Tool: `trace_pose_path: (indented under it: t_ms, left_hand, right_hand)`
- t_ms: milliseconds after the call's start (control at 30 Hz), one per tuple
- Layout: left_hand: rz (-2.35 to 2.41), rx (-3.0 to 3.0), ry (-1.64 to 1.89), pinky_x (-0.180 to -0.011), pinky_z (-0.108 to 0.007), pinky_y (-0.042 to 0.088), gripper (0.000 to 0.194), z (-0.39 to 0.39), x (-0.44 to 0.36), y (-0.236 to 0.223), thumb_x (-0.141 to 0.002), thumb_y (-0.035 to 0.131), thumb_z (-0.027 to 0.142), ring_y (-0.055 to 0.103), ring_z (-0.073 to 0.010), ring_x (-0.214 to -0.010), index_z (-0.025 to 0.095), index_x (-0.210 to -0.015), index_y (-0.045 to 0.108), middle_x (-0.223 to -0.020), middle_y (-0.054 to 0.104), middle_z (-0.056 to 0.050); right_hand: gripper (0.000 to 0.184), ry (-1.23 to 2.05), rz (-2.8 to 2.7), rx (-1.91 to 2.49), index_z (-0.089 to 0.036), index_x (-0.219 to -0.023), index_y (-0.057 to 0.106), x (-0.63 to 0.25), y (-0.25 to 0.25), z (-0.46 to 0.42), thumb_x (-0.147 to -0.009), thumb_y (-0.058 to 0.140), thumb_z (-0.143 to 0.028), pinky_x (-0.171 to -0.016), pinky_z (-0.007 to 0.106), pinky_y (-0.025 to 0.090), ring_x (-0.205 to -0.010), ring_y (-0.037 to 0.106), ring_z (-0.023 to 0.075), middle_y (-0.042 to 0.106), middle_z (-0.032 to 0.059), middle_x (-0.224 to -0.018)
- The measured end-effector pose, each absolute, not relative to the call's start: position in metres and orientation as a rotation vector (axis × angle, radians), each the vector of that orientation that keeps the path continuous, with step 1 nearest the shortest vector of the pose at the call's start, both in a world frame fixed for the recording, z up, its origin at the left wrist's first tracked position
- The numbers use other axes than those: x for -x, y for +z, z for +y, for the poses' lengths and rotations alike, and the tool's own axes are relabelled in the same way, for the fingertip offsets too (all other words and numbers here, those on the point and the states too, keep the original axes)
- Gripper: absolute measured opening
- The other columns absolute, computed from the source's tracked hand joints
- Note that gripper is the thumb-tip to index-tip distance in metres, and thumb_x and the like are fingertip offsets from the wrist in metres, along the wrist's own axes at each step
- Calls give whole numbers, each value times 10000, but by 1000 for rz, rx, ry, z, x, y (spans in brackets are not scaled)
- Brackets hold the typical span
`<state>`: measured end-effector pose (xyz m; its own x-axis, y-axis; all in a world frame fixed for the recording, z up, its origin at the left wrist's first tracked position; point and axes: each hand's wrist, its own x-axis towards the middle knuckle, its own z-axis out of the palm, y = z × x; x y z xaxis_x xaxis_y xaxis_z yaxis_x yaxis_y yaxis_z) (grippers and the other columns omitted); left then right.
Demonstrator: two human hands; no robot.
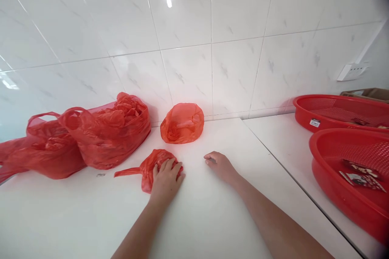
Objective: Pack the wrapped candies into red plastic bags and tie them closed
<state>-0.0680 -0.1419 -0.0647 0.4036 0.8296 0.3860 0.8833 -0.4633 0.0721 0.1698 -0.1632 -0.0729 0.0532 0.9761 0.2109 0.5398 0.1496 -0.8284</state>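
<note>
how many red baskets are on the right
2: one basket nearer the camera, and a second basket behind it, by the wall. Both run off the right edge, so more may be out of view.

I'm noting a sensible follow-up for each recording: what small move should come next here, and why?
Probably bring the right hand across to the crumpled red bag. The left hand already lies over that bag with its fingers spread, while the right hand sits apart from it, loosely curled, with nothing clearly visible in it.
</note>
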Motion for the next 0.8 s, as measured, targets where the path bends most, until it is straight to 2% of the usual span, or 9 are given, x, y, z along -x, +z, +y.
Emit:
trace_pose_path:
  t_ms: [167, 233, 433, 533, 600, 700, 800]
  left_hand:
    - [-1696, 2260, -583, -1020, -615, 171, 350, -130, 103, -59, -830, 499, 430, 442, -323, -1185, 254, -1111, 611, -1271, 527, -133]
    - [-1632, 2208, -663, -1018, -602, 197, 364, -127, 98, -52, -827, 513, 423, 421, -336, -1203, 236, -1126, 604, -1301, 498, -148]
    - [-1363, 2453, -911, -890, -407, 420, 313, -94, 42, -6, -867, 444, 242, 516, -287, -1085, 209, -1137, 597, -1235, 536, -133]
    - [-1541, 2627, -853, -830, -384, 446, 343, -62, 20, 14, -863, 385, 122, 565, -254, -992, 203, -1108, 612, -1096, 603, -104]
    - [-1651, 2652, -830, -821, -402, 450, 291, -41, 12, 20, -848, 413, 86, 577, -258, -960, 162, -1000, 649, -987, 628, -109]
    - [-1766, 2611, -890, -834, -423, 466, 156, -18, 12, 17, -855, 514, 163, 577, -242, -958, 121, -941, 638, -965, 624, -110]
    - [-1840, 2597, -1072, -833, -411, 494, 297, -7, 17, 8, -869, 543, 316, 574, -204, -979, 142, -1110, 562, -1118, 576, -89]
  right_hand:
    - [193, 588, -1625, 1464, -237, -919, 653, -167, -75, -162, -812, 493, -230, -823, 314, 457, -940, 580, 159, 633, 15, -1018]
    - [192, 576, -1625, 1464, -237, -911, 656, -166, -76, -162, -807, 496, -219, -821, 317, 456, -925, 582, 160, 632, 17, -1007]
    - [188, 629, -1580, 1479, -236, -908, 655, -167, -75, -161, -803, 499, -227, -800, 318, 461, -904, 584, 162, 631, 20, -1007]
    - [195, 684, -1537, 1479, -241, -922, 651, -169, -74, -162, -804, 496, -236, -801, 312, 464, -907, 588, 159, 632, 18, -1021]
    - [198, 700, -1523, 1473, -242, -930, 649, -170, -74, -162, -806, 494, -242, -806, 309, 462, -912, 589, 157, 636, 16, -1018]
    - [196, 693, -1519, 1477, -244, -922, 651, -172, -74, -162, -805, 493, -247, -796, 308, 463, -904, 586, 156, 641, 11, -1002]
    - [192, 669, -1533, 1475, -244, -909, 653, -172, -75, -161, -798, 497, -240, -787, 310, 461, -889, 585, 158, 644, 10, -986]
